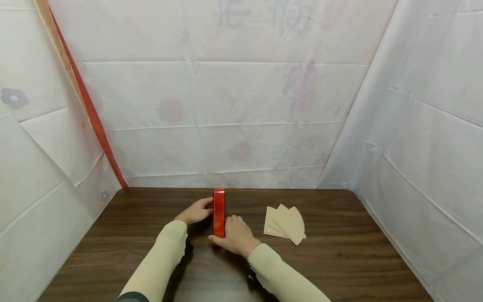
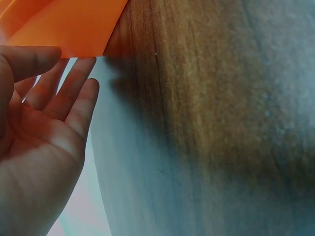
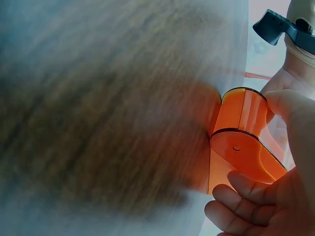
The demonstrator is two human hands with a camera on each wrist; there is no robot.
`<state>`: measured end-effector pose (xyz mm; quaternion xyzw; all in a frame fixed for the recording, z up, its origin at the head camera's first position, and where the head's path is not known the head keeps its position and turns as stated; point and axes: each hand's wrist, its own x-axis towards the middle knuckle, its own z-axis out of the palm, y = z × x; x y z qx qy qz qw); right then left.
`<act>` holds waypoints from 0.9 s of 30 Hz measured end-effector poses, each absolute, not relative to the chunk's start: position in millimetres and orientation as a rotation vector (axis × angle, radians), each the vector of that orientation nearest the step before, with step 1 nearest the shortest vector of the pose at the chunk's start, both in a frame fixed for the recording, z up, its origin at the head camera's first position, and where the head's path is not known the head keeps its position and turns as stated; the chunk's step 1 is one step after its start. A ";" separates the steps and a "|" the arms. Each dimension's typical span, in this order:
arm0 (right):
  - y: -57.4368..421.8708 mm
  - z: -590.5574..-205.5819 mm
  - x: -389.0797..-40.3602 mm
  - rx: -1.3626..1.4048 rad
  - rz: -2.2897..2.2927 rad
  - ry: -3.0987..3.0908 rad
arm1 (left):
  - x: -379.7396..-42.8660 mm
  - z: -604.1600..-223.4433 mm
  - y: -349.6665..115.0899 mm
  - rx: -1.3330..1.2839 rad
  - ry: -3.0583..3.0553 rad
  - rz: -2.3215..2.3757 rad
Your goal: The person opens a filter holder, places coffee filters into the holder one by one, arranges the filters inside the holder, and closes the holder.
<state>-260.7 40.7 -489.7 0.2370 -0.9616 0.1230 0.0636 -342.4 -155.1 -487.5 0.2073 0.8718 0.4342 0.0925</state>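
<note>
An orange-red see-through plastic holder [image 1: 219,213] stands on the table, its narrow side toward me in the head view. My left hand [image 1: 196,212] is at its left side, toward the far end. In the left wrist view, the left thumb [image 2: 37,61] lies over the edge of an orange panel [image 2: 83,34], with fingers behind it. My right hand [image 1: 238,235] grips the near end, thumb across the front and fingers along the right side. The right wrist view shows the holder's rounded end [image 3: 238,110] between thumb and fingers.
Several beige fan-shaped paper coffee filters [image 1: 288,222] lie spread and overlapping on the table, right of the holder. The dark wood tabletop [image 1: 339,260] is bordered at the back and sides by white printed sheets [image 1: 234,92]. A red strip [image 1: 98,126] runs down the left corner.
</note>
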 end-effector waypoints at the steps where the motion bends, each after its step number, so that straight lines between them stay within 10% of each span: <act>1: 40.6 -490.1 -260.8 0.715 0.374 -2.906 | -342.5 -488.0 -155.1 0.619 2.586 1.292; 27: 41.6 -487.9 -262.9 0.672 0.378 -2.951 | -341.3 -487.1 -157.7 0.641 2.580 1.298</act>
